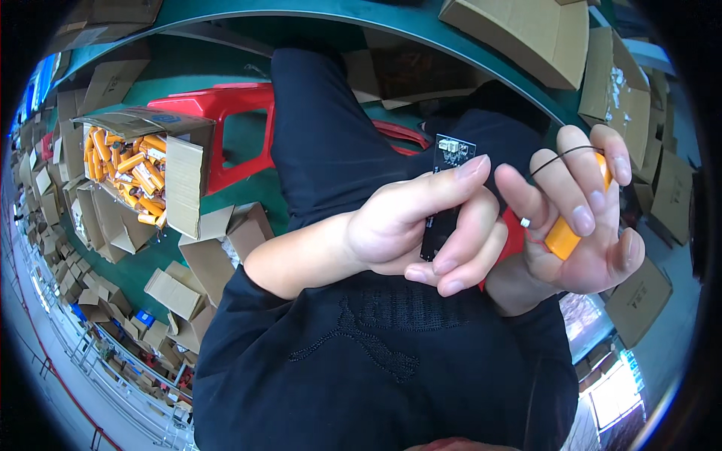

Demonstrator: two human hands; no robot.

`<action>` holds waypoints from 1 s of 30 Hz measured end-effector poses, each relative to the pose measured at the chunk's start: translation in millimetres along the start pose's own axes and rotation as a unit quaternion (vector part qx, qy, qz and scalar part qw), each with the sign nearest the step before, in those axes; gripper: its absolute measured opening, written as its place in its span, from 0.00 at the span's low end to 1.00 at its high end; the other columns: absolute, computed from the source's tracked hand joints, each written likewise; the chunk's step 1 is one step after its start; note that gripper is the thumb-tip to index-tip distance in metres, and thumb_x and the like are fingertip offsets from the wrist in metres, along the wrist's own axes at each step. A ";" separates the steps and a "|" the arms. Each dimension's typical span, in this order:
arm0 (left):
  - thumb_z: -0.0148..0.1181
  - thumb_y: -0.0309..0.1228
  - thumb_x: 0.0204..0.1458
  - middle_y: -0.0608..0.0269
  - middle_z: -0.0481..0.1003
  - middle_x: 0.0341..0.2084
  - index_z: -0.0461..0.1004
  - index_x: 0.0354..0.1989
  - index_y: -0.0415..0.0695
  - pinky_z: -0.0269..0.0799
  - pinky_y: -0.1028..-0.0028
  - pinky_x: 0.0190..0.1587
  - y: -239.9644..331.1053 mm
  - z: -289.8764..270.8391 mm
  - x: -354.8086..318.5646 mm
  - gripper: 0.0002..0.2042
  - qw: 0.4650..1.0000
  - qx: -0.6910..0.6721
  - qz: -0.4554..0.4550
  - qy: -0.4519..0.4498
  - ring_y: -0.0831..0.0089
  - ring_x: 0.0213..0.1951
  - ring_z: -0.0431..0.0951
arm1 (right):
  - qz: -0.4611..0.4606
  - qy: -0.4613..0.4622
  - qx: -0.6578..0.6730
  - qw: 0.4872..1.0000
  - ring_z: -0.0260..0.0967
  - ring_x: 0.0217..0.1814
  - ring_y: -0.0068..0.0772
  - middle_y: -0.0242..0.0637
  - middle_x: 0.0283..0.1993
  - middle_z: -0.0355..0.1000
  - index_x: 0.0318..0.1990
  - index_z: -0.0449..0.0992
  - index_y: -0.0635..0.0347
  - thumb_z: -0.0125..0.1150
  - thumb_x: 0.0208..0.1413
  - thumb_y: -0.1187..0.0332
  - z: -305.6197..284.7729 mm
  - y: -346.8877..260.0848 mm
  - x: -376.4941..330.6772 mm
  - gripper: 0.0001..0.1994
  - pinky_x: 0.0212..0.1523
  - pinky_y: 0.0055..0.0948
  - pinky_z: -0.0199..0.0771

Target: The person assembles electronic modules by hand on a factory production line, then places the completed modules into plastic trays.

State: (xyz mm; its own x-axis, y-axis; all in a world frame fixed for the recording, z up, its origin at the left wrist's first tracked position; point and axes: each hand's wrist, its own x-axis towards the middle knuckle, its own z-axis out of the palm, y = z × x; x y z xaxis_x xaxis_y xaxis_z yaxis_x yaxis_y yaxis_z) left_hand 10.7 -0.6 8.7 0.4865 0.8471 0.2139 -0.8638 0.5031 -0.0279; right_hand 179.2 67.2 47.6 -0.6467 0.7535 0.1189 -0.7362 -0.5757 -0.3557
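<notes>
My left hand (pixel 429 225) is closed around a narrow black circuit board (pixel 460 159), its thumb lying across the front. White connectors (pixel 450 145) show at the board's upper end; the fingers cover its middle. To the right, my right hand (pixel 579 225) has its fingers curled over an orange cylindrical battery (pixel 562 240), which rests against the palm and is partly hidden by them. A thin dark wire (pixel 555 159) loops over those fingers. Near the thumb side of that hand sits a small white plug (pixel 525 222). The two hands are apart.
At left, an open carton (pixel 184 180) full of orange batteries stands beside a red plastic stool (pixel 218 98). A curved table edge (pixel 331 13) runs across the top, with open cardboard boxes (pixel 519 34) at upper right. Many more cartons (pixel 180 289) stand on the left.
</notes>
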 end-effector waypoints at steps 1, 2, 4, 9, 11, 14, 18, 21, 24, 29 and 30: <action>0.25 0.52 0.75 0.53 0.77 0.19 0.70 0.16 0.42 0.57 0.82 0.14 -0.2 -1.4 -0.3 0.39 1.000 -0.007 -0.005 -0.006 0.78 0.09 0.58 | 0.013 -0.008 0.011 1.000 0.72 0.44 0.32 0.35 0.45 0.65 0.54 0.60 0.47 0.69 0.53 0.69 0.4 0.7 0.0 0.25 0.76 0.73 0.48; 0.24 0.52 0.75 0.52 0.77 0.20 0.70 0.16 0.42 0.57 0.82 0.15 -0.5 -2.8 -0.4 0.39 1.000 -0.014 -0.010 -0.013 0.78 0.09 0.57 | 0.026 -0.015 0.021 0.999 0.72 0.44 0.32 0.35 0.45 0.65 0.54 0.60 0.48 0.69 0.54 0.69 0.9 1.6 -0.1 0.25 0.76 0.73 0.48; 0.24 0.51 0.75 0.52 0.77 0.20 0.71 0.17 0.41 0.57 0.83 0.15 -1.0 -4.4 -0.7 0.39 0.999 -0.027 -0.021 -0.026 0.78 0.09 0.57 | 0.052 -0.030 0.042 0.997 0.73 0.43 0.32 0.35 0.45 0.65 0.54 0.61 0.48 0.69 0.54 0.69 1.4 3.6 0.0 0.25 0.76 0.74 0.47; 0.25 0.52 0.75 0.51 0.77 0.20 0.72 0.17 0.40 0.57 0.83 0.15 0.6 -2.5 -1.0 0.39 1.000 -0.009 -0.012 -0.006 0.78 0.09 0.57 | 0.008 -0.039 0.020 0.999 0.73 0.43 0.31 0.35 0.44 0.64 0.54 0.60 0.47 0.69 0.55 0.69 0.5 8.0 -1.0 0.24 0.76 0.73 0.47; 0.25 0.52 0.75 0.51 0.77 0.20 0.72 0.16 0.40 0.57 0.83 0.15 1.1 -2.4 -2.3 0.39 1.000 0.002 -0.020 0.011 0.78 0.09 0.57 | -0.003 -0.042 -0.022 0.999 0.73 0.42 0.31 0.34 0.44 0.64 0.53 0.61 0.47 0.69 0.55 0.68 6.5 8.2 -3.3 0.24 0.76 0.74 0.47; 0.26 0.52 0.75 0.51 0.77 0.19 0.73 0.16 0.40 0.57 0.83 0.15 2.2 -2.7 -3.7 0.39 0.997 0.037 -0.042 0.059 0.78 0.09 0.58 | -0.032 -0.048 -0.150 0.987 0.73 0.42 0.31 0.34 0.44 0.64 0.52 0.62 0.46 0.70 0.54 0.68 18.1 6.7 -7.9 0.23 0.76 0.75 0.47; 0.28 0.52 0.75 0.51 0.76 0.18 0.73 0.16 0.40 0.57 0.83 0.16 5.9 -1.7 -9.3 0.39 0.989 0.110 -0.044 0.090 0.78 0.10 0.59 | -0.035 -0.122 -0.249 0.960 0.72 0.40 0.30 0.33 0.43 0.64 0.51 0.62 0.45 0.73 0.52 0.69 17.4 6.8 -4.8 0.24 0.75 0.75 0.48; 0.29 0.51 0.75 0.51 0.76 0.17 0.73 0.16 0.39 0.58 0.83 0.16 6.6 -1.3 -10.0 0.38 0.984 0.138 -0.045 0.106 0.78 0.10 0.59 | -0.028 -0.157 -0.306 0.938 0.71 0.38 0.28 0.33 0.42 0.65 0.50 0.63 0.46 0.75 0.50 0.70 18.2 4.1 -1.7 0.25 0.74 0.75 0.49; 0.32 0.50 0.75 0.51 0.75 0.16 0.73 0.16 0.39 0.58 0.82 0.16 7.4 0.7 -10.7 0.37 0.978 0.157 -0.040 0.128 0.77 0.11 0.60 | -0.004 -0.198 -0.372 0.907 0.69 0.35 0.26 0.33 0.38 0.66 0.47 0.65 0.47 0.78 0.47 0.71 20.5 1.0 2.3 0.25 0.73 0.75 0.52; 0.28 0.47 0.75 0.50 0.73 0.16 0.68 0.13 0.40 0.59 0.78 0.20 9.6 6.6 -7.3 0.37 0.977 0.126 -0.076 0.156 0.75 0.11 0.57 | -0.004 -0.158 -0.490 0.857 0.64 0.31 0.25 0.33 0.34 0.65 0.44 0.67 0.49 0.80 0.43 0.71 35.1 1.6 -5.1 0.25 0.72 0.72 0.57; 0.28 0.47 0.75 0.50 0.73 0.16 0.68 0.13 0.40 0.59 0.78 0.20 9.5 7.0 -9.1 0.37 0.976 0.127 -0.073 0.158 0.75 0.11 0.57 | -0.003 -0.161 -0.487 0.858 0.64 0.31 0.25 0.33 0.34 0.65 0.44 0.67 0.49 0.80 0.43 0.71 36.1 3.9 -5.6 0.25 0.72 0.72 0.57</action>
State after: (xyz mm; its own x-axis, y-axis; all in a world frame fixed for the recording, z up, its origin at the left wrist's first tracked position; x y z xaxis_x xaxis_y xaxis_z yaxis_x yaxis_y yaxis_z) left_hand -2.8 -4.6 13.3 0.5883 0.8002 -0.1163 -0.7671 0.5978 0.2328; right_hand 172.8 49.3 79.0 -0.7802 0.5386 0.3181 -0.3251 0.0853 -0.9418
